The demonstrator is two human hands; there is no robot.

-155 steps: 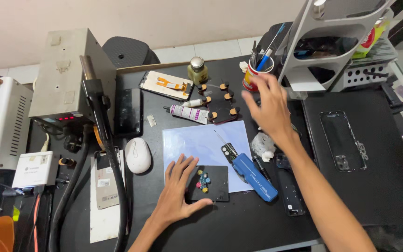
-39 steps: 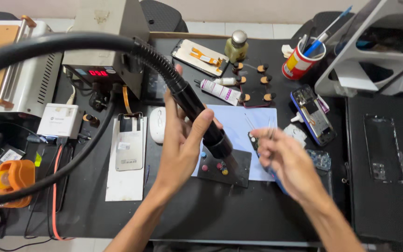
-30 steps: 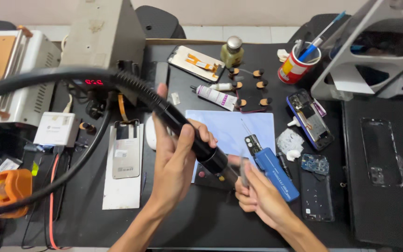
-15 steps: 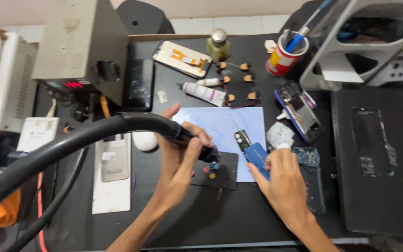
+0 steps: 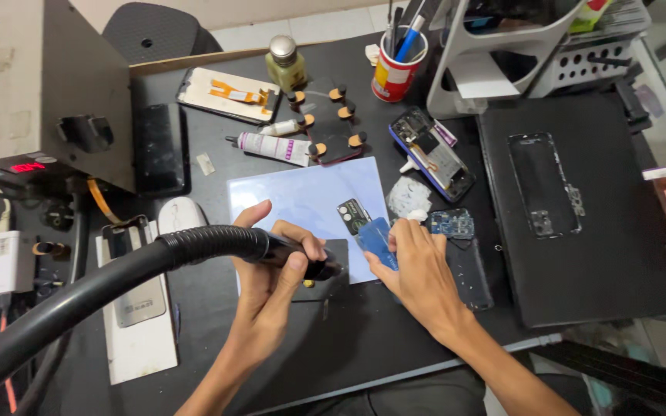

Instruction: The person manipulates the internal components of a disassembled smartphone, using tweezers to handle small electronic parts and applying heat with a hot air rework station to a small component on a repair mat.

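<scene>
Your left hand (image 5: 275, 270) is wrapped around the black handle of the hot-air wand (image 5: 294, 258), thumb on top and fingers curled under, just behind its nozzle; the thick ribbed hose (image 5: 102, 281) trails off toward the near left corner of the table (image 5: 348, 354). That hose looks stiff and springy enough to tug the wand sideways, so the grip close to the front end seems the right place to hold it, clear of the metal tip, which is likely hot. Your right hand (image 5: 418, 270) lies palm down with fingers curled, pressing on the blue device (image 5: 375, 240) at the near right corner of the pale blue mat (image 5: 302, 192); whether it actually pinches it I cannot tell. The device looks thin, smooth and probably light and slippery, with a dark camera block at its far end, so it is best steadied by its edges. The nozzle points at a small black pad (image 5: 325, 281) just beside the device, near the middle of the table toward its front edge. An opened phone (image 5: 433, 154) and a bare circuit board (image 5: 451, 223) lie further right, both likely fragile.
</scene>
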